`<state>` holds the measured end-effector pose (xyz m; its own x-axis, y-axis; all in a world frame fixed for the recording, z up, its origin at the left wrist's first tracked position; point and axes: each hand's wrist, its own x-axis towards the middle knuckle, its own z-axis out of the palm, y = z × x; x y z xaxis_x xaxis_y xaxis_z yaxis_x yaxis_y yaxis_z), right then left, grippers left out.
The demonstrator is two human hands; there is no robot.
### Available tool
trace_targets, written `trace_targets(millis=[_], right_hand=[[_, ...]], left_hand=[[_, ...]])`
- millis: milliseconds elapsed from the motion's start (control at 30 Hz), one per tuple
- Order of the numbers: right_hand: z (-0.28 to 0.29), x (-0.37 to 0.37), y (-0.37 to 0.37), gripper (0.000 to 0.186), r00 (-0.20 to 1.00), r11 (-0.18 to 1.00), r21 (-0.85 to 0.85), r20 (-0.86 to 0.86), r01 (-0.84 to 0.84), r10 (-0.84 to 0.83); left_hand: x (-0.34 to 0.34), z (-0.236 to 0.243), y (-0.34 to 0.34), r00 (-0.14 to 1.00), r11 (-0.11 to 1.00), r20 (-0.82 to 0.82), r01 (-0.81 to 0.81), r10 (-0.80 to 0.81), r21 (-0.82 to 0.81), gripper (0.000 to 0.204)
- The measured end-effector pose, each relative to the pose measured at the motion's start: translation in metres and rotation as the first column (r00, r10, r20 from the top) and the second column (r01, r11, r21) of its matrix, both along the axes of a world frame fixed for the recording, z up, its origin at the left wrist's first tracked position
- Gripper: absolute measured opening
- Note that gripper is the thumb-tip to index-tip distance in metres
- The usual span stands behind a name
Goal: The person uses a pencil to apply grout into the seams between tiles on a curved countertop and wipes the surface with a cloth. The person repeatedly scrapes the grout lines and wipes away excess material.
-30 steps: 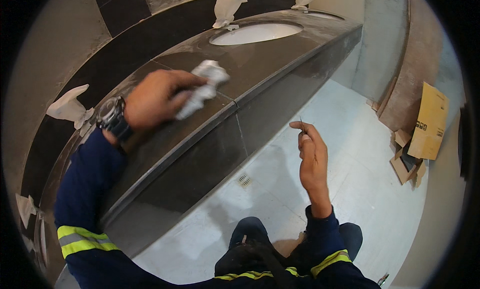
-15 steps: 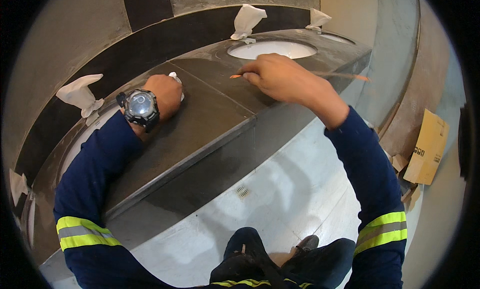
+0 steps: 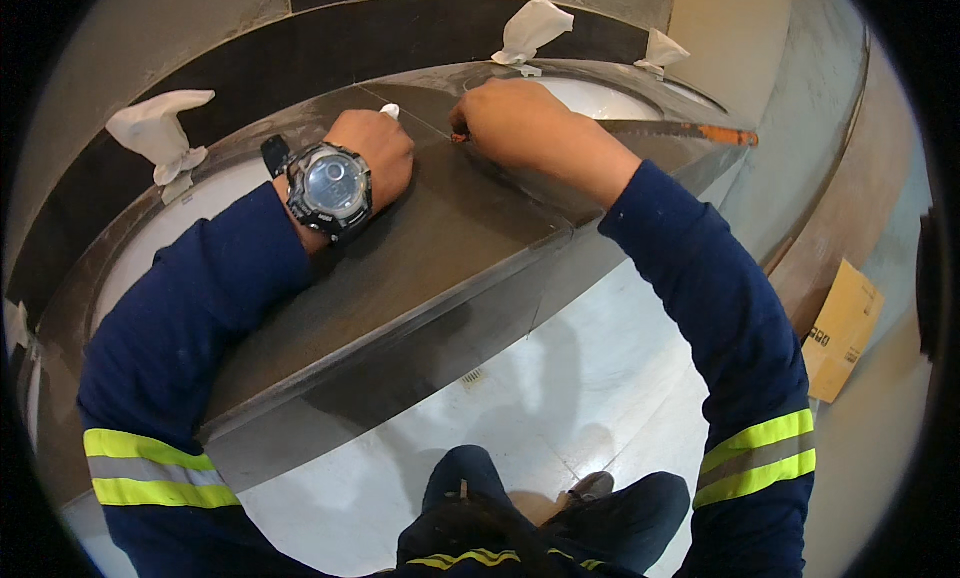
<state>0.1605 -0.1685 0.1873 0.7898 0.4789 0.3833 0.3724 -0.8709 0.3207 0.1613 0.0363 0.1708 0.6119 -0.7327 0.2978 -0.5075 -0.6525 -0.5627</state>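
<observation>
My left hand (image 3: 378, 158), a watch on its wrist, rests low on the dark stone countertop (image 3: 370, 278). Its fingers are curled around a small white thing (image 3: 390, 110), mostly hidden, which may be a wad of cloth or paper. To the right, my right hand (image 3: 525, 128) is closed around one end of a long thin flat strip (image 3: 640, 128), like a saw blade. An orange bit shows by the fingers, and its far end is orange too. The strip slants across the counter toward the right, in front of a white basin (image 3: 600, 100). A joint line in the stone runs between my hands.
White-wrapped taps (image 3: 535, 30) (image 3: 160, 133) stand along the back edge, beside basins set in the counter. A dark tiled band (image 3: 250, 63) backs it. Below lies a pale floor (image 3: 500, 398) with a small drain; a cardboard piece (image 3: 845, 328) leans at right.
My hands have come closer together: the left moved right and farther up the counter, the right moved left with the strip. The view has shifted slightly.
</observation>
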Motion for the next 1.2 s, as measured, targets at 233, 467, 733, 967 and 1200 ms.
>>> trace_targets(millis=[233,467,733,967,1200], right_hand=[[0.002,-0.019,-0.001,0.019,0.996,0.992,-0.092,-0.003,-0.091,0.091],[0.012,-0.090,-0.026,0.021,0.984,0.999,-0.032,-0.174,-0.041,0.035],[0.026,-0.196,-0.058,0.029,0.922,0.996,0.039,-0.383,0.082,-0.060],[0.004,-0.197,-0.051,0.021,0.986,0.972,0.166,-0.058,0.164,-0.156],[-0.010,-0.192,-0.035,0.020,0.984,0.985,-0.005,-0.041,0.175,-0.175]], left_hand=[[0.006,-0.005,0.003,0.997,0.997,0.057,0.055,-0.052,-0.056,0.024],[0.005,-0.006,0.004,0.999,0.998,0.014,0.036,-0.036,-0.052,0.024],[0.009,-0.004,0.009,0.997,0.994,0.047,0.066,-0.062,-0.086,0.023],[0.010,-0.001,0.009,0.999,0.999,0.045,0.028,-0.026,-0.041,0.021],[0.020,-0.009,0.007,0.990,0.992,0.080,0.108,-0.114,0.069,0.019]])
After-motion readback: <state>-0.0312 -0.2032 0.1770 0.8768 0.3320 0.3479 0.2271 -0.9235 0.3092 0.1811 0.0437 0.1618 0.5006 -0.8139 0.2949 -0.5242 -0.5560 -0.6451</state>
